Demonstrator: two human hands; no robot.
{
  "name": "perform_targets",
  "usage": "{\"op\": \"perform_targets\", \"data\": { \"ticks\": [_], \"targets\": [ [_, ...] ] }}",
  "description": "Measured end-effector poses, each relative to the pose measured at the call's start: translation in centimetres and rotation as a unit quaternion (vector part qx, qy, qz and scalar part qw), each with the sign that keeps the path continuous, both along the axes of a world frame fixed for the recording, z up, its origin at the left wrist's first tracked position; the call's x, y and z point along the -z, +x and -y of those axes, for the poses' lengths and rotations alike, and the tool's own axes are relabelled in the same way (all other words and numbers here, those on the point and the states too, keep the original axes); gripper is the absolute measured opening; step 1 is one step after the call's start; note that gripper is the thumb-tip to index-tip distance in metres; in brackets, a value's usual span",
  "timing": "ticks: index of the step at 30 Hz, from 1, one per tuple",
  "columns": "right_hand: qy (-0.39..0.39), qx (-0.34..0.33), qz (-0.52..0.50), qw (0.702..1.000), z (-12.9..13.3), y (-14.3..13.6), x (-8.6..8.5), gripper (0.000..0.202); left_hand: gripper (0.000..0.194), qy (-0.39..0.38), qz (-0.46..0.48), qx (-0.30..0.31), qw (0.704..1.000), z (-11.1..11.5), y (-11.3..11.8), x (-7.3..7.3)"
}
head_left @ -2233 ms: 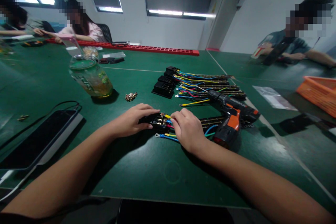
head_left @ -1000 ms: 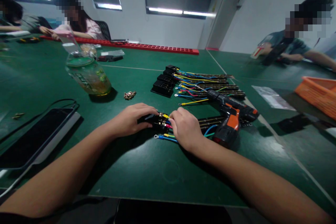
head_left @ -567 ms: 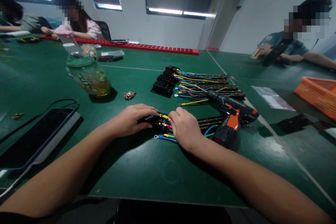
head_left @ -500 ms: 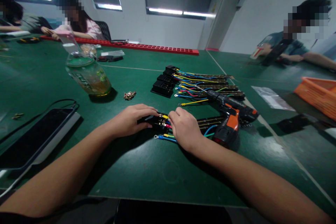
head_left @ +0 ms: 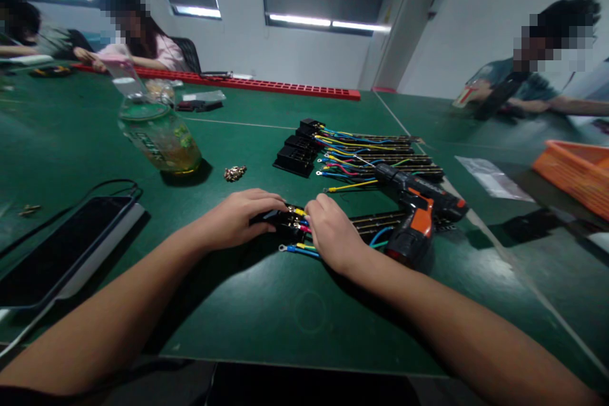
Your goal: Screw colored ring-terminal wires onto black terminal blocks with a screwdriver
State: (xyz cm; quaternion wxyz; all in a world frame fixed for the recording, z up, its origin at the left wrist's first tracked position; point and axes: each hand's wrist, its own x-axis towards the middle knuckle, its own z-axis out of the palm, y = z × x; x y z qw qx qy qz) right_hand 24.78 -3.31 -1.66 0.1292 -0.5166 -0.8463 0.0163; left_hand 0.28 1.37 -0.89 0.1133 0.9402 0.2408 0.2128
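We see the left hand, its grip clamped on a black block at mid-frame. The right hand's grip curls over coloured wires beside it, pinching or not we can't tell; power drill right of centre on green worktop

Head view, one: taken from above the near edge of the green table, directed forward and down; left hand and right hand framed close, wall shown far off.
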Motion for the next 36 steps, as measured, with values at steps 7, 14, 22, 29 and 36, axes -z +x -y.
{"op": "perform_targets", "data": {
  "ticks": [7, 14, 22, 29, 36],
  "targets": [
    [0.02, -0.015, -0.033, 0.999, -0.19, 0.32, 0.44, 0.024, 0.029, 0.0, -0.005, -0.003, 1.0, -0.02, -0.05, 0.03],
    [0.022, -0.018, -0.041, 0.999, -0.28, 0.39, 0.44, 0.023, 0.029, -0.001, -0.011, -0.004, 1.0, -0.03, -0.05, -0.05],
    [0.02, -0.012, -0.044, 0.999, -0.27, 0.3, 0.4, 0.022, 0.03, 0.007, -0.024, 0.0, 1.0, -0.01, -0.02, -0.23],
    [0.022, -0.012, -0.041, 0.999, -0.38, 0.26, 0.48, 0.023, 0.032, 0.001, -0.028, -0.003, 1.0, 0.06, 0.07, -0.41],
    [0.017, 0.004, -0.022, 1.0, -0.15, 0.17, 0.3, 0.022, 0.033, 0.013, -0.053, -0.005, 0.999, 0.1, 0.05, -0.23]
  ]
}}
